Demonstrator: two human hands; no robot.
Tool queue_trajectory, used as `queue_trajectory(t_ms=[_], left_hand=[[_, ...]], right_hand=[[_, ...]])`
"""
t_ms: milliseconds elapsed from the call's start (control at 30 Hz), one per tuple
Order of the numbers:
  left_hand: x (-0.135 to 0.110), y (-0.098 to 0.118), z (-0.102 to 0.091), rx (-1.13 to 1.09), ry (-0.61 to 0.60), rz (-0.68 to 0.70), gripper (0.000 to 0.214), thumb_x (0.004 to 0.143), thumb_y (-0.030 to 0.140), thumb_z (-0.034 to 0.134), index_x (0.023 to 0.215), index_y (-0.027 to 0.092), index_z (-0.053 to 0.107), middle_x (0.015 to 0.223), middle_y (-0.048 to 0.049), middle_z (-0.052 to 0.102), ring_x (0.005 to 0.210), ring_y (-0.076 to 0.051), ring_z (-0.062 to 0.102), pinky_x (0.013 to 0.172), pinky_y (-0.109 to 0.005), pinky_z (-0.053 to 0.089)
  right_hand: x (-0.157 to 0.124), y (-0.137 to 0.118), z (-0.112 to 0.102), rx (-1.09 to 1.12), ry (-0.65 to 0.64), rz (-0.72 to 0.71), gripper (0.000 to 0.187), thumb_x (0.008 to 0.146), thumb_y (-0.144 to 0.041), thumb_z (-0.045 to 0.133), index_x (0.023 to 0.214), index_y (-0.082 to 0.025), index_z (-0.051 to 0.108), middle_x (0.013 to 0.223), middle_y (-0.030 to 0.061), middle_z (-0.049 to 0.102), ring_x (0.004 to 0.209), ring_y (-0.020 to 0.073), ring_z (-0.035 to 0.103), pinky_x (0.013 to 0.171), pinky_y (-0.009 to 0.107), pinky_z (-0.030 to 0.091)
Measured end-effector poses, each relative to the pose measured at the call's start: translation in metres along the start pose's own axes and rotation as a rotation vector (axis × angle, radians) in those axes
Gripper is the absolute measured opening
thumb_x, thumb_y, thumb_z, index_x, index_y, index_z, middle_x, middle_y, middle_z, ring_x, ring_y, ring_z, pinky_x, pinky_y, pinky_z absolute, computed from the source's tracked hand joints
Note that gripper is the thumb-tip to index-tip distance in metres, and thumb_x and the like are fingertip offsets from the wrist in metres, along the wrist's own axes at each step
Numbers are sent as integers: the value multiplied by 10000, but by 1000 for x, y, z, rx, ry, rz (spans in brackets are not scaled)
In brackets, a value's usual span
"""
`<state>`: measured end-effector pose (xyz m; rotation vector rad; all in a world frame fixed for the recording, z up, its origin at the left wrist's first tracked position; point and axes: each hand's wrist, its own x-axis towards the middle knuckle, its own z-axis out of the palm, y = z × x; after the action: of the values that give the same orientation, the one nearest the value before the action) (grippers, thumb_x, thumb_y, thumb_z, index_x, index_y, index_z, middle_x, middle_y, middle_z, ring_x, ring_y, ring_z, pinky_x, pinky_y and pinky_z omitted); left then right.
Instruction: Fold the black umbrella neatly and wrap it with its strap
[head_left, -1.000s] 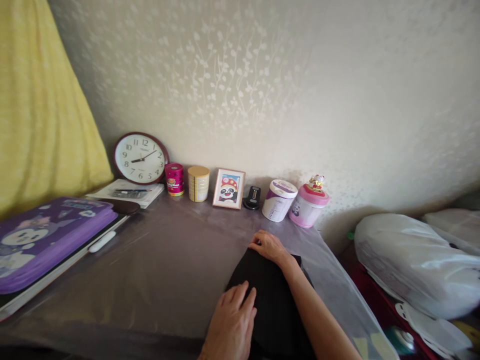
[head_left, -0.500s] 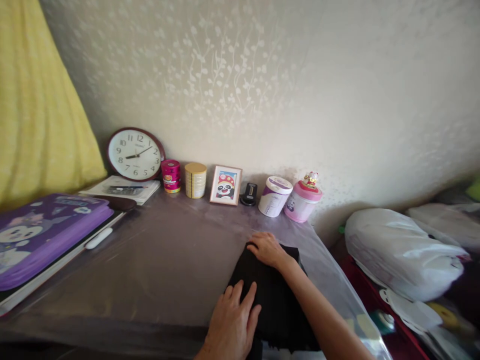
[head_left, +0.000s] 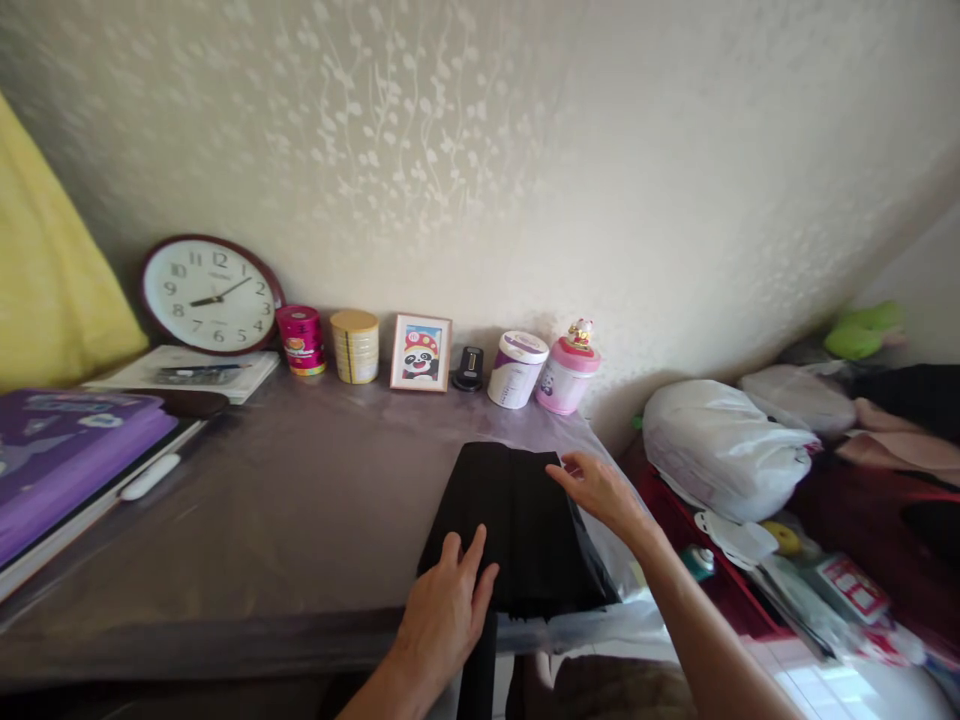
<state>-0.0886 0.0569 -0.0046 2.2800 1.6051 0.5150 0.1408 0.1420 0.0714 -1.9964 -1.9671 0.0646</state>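
Observation:
A folded black cloth (head_left: 517, 510) lies on the plastic-covered table (head_left: 300, 520) near its front right corner. My left hand (head_left: 444, 612) rests flat on the cloth's near left part, fingers stretched out. My right hand (head_left: 600, 488) hovers at the cloth's far right corner, fingers extended and slightly spread, touching or just above the edge. Neither hand grips anything.
Along the wall stand a wall clock (head_left: 211, 295), a pink tin (head_left: 300, 340), a yellow tin (head_left: 355, 346), a panda picture frame (head_left: 421, 352), a white jar (head_left: 517, 369) and a pink jar (head_left: 568, 375). A purple case (head_left: 60, 455) lies left. White bags (head_left: 720, 450) pile right.
My right hand slid from the cloth's far middle to its far right corner. My left hand stayed flat on the cloth. The view swung right, showing more of the clutter beside the table.

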Motion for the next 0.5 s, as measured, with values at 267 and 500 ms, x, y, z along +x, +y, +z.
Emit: queue_trajectory(t_ms=[267, 500], left_hand=[[-1, 4, -2, -41, -3, -16, 461, 939, 334, 256, 1354, 177, 381, 1081, -128, 571, 816, -206, 654, 703, -301, 509], [0, 1, -1, -116, 26, -4, 469, 933, 353, 269, 1350, 175, 389, 1071, -122, 577, 833, -202, 648, 749, -298, 496]], right_hand=[[-35, -10, 1, -83, -77, 90, 352, 762, -409, 570, 1025, -177, 595, 777, 72, 665, 773, 247, 609, 643, 308, 379], [-21, -1, 1, 294, -148, 149, 247, 711, -220, 546, 940, -168, 621, 615, 2, 607, 597, 168, 576, 568, 273, 406]])
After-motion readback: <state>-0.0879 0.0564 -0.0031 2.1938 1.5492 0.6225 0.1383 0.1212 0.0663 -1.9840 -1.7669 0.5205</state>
